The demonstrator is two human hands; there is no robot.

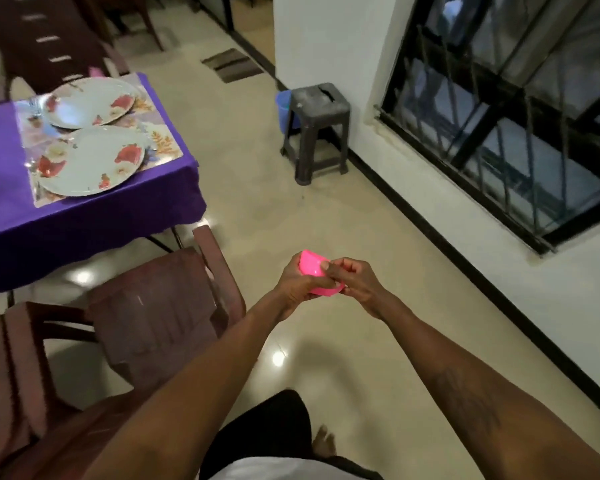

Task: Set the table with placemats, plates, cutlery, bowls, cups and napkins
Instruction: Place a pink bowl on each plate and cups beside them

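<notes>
Both my hands hold a bright pink plastic cup or bowl (310, 266) over the floor, to the right of the table. My left hand (297, 284) grips it from the left and below. My right hand (352, 277) pinches its rim from the right. On the purple tablecloth (94, 216) lie two floral placemats, the near placemat (168, 150) and the far placemat (142, 98). Each carries a white plate with red flowers: the near plate (90, 161) and the far plate (90, 102).
Two brown plastic chairs, one (160, 306) just left of my arms and another (11, 358) further left, stand at the table's near side. A dark plastic stool (317, 129) and a blue bucket (284, 105) stand by the white wall. A barred window (516, 109) is on the right.
</notes>
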